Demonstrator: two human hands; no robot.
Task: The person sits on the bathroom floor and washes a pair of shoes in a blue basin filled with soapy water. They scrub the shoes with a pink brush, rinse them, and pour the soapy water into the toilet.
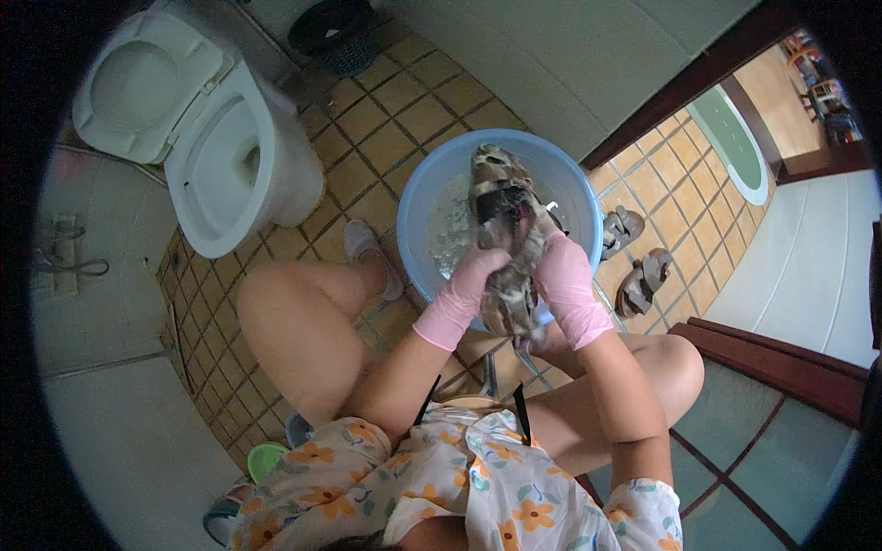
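A blue plastic basin [413, 206] stands on the tiled floor before me, with cloudy, sudsy water [448, 231] in its left part. Over it I hold a long, wet, patterned item [499, 213] in brown, black and grey; it looks like a shoe or bunched cloth, too blurred to tell which. My left hand [465, 293], in a pink glove, grips its left side at the lower part. My right hand [565, 275], gloved in pink too, is closed on its right side. The item's lower end hangs over the basin's near rim. Its underside is hidden.
Two camouflage-patterned slippers [622, 231] [644, 282] lie on the floor right of the basin. A toilet [265, 165] with raised lid is at the left, a dark green basket [348, 55] behind. A doorway with a green mat [730, 144] opens at upper right. A green bowl [264, 460] sits at lower left.
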